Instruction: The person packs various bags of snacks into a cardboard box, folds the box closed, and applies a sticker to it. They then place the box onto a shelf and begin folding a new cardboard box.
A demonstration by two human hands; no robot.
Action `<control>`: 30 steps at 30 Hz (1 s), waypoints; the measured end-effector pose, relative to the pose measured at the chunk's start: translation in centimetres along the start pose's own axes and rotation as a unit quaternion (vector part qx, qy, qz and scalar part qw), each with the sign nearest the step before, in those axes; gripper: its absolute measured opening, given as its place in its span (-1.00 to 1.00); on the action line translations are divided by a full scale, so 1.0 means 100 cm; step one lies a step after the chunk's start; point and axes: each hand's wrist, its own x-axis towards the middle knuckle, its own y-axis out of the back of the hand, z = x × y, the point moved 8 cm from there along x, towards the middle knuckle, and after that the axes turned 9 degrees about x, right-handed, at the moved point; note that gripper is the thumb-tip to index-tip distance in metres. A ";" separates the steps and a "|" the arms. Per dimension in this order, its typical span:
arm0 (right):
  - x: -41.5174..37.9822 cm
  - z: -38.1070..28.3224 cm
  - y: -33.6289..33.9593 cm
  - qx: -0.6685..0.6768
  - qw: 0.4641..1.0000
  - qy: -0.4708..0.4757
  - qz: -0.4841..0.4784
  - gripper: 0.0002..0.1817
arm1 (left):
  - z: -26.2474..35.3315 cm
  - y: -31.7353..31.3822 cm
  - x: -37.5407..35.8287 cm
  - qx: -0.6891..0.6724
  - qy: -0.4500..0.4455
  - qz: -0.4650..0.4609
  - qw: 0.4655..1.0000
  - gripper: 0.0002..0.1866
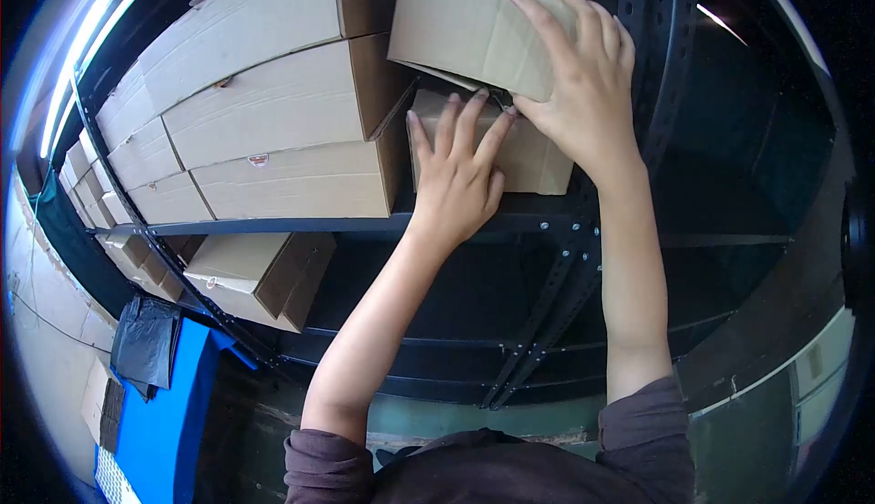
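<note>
Two small cardboard boxes are stacked at the right end of a shelf. My right hand [583, 76] grips the right end of the upper box [451, 25], fingers over its top edge and thumb low on its front. That box sits tilted, with a dark gap beneath it. Below it, the lower box [538, 153] rests on the shelf. My left hand [460, 162] lies spread against the front of the lower box, its fingertips near the gap between the two.
Large cardboard boxes [273, 94] are stacked left of my hands on the black metal shelf [355, 225]. Another box [241, 272] stands one level down. A perforated upright [670, 57] rises at the right. A blue surface [187, 395] with black plastic [146, 340] is at lower left.
</note>
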 end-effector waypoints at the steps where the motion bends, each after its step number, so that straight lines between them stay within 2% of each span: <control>1: -0.001 0.000 -0.002 -0.005 1.000 -0.005 0.001 0.04 | -0.003 -0.008 0.002 0.000 -0.003 -0.021 1.000 -0.33; 7: 0.000 0.006 0.002 0.020 1.000 0.004 0.004 0.03 | -0.019 -0.001 -0.004 -0.002 0.036 -0.030 0.999 -0.44; 10: -0.009 0.001 0.007 0.051 0.999 0.000 -0.013 0.03 | -0.014 0.013 -0.011 -0.025 0.046 -0.014 0.999 -0.45; 16: -0.011 0.004 0.000 0.037 0.998 0.013 -0.047 0.01 | -0.002 0.025 -0.014 0.032 0.046 -0.034 0.998 -0.40; 20: -0.013 0.018 -0.012 0.056 0.994 0.024 -0.088 -0.04 | -0.014 0.021 -0.015 -0.008 0.036 -0.039 0.999 -0.39; 24: -0.024 0.018 -0.008 0.062 0.995 0.023 -0.079 -0.04 | -0.014 0.027 -0.020 -0.043 0.028 -0.036 0.998 -0.38; 30: -0.028 0.021 -0.015 0.073 0.993 0.025 -0.094 -0.06 | -0.002 -0.002 -0.079 -0.049 0.042 -0.071 0.995 -0.42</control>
